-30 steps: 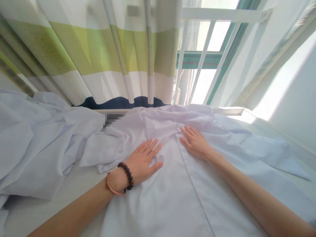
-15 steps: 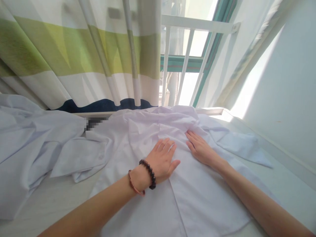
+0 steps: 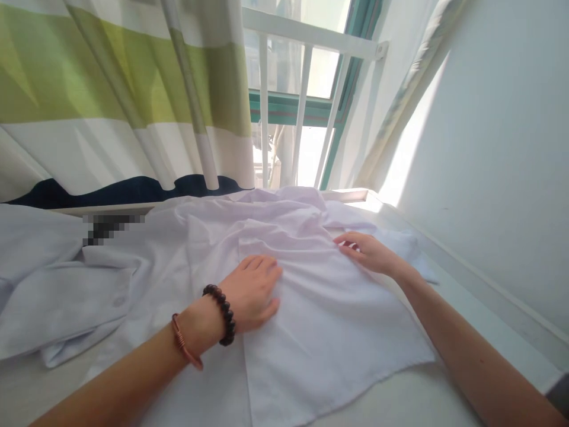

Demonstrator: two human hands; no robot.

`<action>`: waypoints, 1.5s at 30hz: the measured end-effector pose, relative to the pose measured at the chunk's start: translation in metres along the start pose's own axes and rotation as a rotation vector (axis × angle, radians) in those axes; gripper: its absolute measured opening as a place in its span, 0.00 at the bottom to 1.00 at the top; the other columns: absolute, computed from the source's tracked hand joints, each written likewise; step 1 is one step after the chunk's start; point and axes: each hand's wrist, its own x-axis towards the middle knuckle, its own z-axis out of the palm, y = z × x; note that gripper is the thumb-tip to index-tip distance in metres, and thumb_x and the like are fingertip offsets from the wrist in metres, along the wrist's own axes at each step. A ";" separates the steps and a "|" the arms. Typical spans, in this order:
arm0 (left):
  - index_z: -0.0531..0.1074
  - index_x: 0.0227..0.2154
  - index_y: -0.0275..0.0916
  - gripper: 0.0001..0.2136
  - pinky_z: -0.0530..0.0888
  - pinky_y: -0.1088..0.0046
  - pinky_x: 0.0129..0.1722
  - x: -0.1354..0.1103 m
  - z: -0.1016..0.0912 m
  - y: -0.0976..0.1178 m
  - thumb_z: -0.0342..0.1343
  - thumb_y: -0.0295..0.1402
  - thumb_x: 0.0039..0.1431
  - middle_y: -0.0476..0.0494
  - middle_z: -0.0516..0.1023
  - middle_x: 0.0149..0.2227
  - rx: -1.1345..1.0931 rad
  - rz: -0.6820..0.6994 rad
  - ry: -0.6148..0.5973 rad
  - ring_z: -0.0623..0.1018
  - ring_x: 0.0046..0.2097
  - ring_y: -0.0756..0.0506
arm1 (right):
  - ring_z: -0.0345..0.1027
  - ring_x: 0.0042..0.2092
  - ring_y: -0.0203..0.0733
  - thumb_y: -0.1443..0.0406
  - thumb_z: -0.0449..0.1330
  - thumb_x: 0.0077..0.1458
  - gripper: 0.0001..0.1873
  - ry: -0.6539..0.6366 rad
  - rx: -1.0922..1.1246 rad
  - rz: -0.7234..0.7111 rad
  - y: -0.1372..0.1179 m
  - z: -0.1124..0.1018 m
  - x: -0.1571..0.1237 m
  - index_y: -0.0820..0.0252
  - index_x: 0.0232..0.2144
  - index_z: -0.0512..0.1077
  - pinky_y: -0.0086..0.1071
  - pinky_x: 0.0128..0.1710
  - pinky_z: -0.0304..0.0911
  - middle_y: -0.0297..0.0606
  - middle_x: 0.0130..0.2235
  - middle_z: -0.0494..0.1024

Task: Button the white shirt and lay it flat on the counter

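Note:
A wrinkled white shirt (image 3: pixel 306 332) lies spread over a pale surface, its hem towards me. One sleeve with a buttoned cuff (image 3: pixel 106 290) stretches out to the left. My left hand (image 3: pixel 253 290), with a dark bead bracelet (image 3: pixel 223 314) and a copper-coloured bangle (image 3: pixel 184 344) at the wrist, rests flat on the middle of the cloth, fingers stretched out. At the shirt's right edge, my right hand (image 3: pixel 367 250) has its thumb and fingers pinched on the fabric. The other sleeve lies partly behind that hand.
More white cloth (image 3: pixel 35 237) lies at the left. Behind the shirt hang a green-and-white curtain (image 3: pixel 133 77) and a white railing (image 3: pixel 306 38) before a window. A white wall (image 3: pixel 502 148) closes off the right side.
My right hand has gone from lying flat on the shirt to pinching its right edge, and that side has shifted. My left hand stays flat on the cloth. The view has turned right.

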 end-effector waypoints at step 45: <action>0.56 0.64 0.40 0.25 0.43 0.49 0.66 0.011 -0.006 -0.025 0.42 0.44 0.68 0.42 0.50 0.69 -0.036 0.111 0.096 0.47 0.69 0.38 | 0.64 0.51 0.54 0.58 0.52 0.60 0.21 0.239 -0.272 -0.043 -0.020 0.027 -0.005 0.63 0.52 0.68 0.49 0.51 0.61 0.52 0.50 0.71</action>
